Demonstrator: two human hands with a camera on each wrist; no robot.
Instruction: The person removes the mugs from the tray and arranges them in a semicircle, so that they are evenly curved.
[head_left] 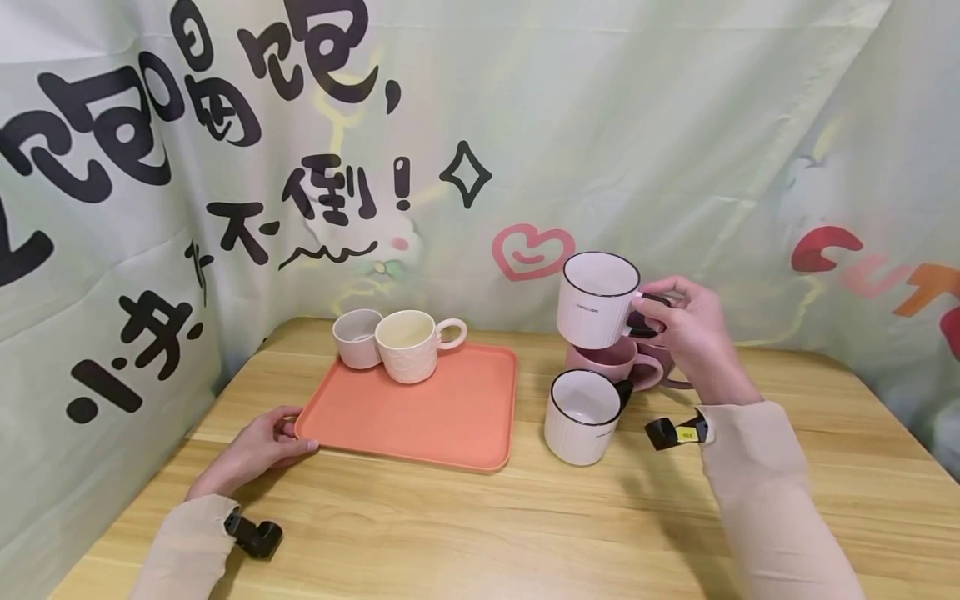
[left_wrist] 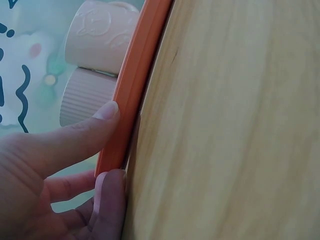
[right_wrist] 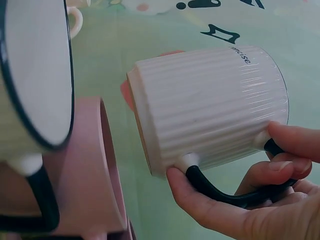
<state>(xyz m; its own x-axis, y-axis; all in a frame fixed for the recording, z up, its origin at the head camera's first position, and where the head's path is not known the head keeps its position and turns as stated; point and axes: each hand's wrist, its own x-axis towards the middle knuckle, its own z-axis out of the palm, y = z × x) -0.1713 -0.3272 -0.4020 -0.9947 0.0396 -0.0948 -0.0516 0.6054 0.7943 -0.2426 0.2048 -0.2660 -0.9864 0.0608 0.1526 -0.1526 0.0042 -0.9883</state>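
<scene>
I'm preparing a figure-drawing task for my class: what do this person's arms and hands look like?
The left sleeve and right sleeve are long, plain and light beige, ending at the wrists. The left hand and right hand are ungloved. The left wrist camera and right wrist camera are small and black; a yellow label marks the right one, its print too small to read.

1 white black-rimmed mug (head_left: 592, 308) aloft, upright; 1 orange tray (head_left: 420, 417), level

Printed cloth (head_left: 637, 125) hung around a wooden table (head_left: 450, 533) suggests a curtained-off booth.
</scene>
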